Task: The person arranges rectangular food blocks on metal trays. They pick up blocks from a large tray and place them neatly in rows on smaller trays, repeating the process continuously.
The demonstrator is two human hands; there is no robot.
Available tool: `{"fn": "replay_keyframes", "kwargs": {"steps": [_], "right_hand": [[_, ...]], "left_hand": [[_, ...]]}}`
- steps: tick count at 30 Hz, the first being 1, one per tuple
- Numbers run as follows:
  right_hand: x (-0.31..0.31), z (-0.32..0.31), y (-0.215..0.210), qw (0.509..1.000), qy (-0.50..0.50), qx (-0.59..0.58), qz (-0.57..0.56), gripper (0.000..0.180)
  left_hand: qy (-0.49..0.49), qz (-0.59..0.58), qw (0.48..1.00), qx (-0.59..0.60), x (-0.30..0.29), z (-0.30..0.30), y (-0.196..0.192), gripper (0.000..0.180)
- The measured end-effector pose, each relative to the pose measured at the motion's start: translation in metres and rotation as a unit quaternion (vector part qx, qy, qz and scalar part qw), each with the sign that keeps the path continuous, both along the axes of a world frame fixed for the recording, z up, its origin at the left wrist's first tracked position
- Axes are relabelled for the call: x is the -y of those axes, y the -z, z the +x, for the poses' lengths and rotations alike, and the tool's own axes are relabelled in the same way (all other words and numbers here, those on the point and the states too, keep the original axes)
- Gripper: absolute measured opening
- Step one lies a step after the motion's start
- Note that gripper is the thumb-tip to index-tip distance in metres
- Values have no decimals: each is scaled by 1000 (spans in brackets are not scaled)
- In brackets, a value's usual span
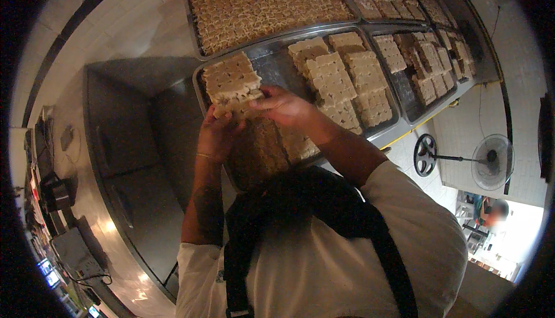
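At the left end of a metal tray [272, 58], both my hands grip a pale, pitted biscuit-like slab [234, 108]. It lies against a thicker layered slab [231, 78] with a browned top. My left hand [218, 136] has its fingers bent around the near left edge, partly in shadow. My right hand [286, 108] pinches the right side, thumb on top. Darker brown slabs [257, 147] lie just below my hands. More pale slabs [332, 78] sit in overlapping stacks at the tray's right side.
A full tray of small pale pieces [272, 9] stands behind. Further trays of slabs [425, 64] continue to the right. On the left is a steel counter [127, 202] with a dark box-shaped thing [78, 254]. A standing fan [491, 159] and a blurred person [494, 214] appear at far right.
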State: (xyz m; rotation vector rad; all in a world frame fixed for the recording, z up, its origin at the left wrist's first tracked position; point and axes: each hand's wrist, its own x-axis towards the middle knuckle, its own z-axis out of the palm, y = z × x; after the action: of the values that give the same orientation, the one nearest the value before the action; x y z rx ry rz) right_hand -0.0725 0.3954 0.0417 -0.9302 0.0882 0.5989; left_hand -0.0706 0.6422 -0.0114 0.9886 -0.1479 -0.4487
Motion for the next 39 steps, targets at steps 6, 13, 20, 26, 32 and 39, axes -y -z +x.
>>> {"fn": "replay_keyframes", "kwargs": {"steps": [6, 13, 20, 26, 32, 39], "right_hand": [[4, 5, 33, 986, -95, 88, 101, 46], [-39, 21, 33, 983, 16, 36, -179, 39], [-44, 11, 14, 991, 32, -20, -132, 41], [-44, 14, 27, 983, 27, 79, -164, 43], [-41, -21, -11, 985, -3, -7, -175, 52], [-33, -74, -41, 873, -47, 201, -442, 69]], "left_hand": [[-41, 193, 980, 15, 6, -2, -29, 31], [-24, 28, 963, -266, 18, 13, -43, 48], [-17, 202, 977, -60, -10, 21, -18, 55], [-35, 185, 979, -75, -9, 20, -9, 55], [59, 22, 986, -151, -14, 1, -19, 50], [173, 249, 952, -46, -28, -26, -57, 44]]}}
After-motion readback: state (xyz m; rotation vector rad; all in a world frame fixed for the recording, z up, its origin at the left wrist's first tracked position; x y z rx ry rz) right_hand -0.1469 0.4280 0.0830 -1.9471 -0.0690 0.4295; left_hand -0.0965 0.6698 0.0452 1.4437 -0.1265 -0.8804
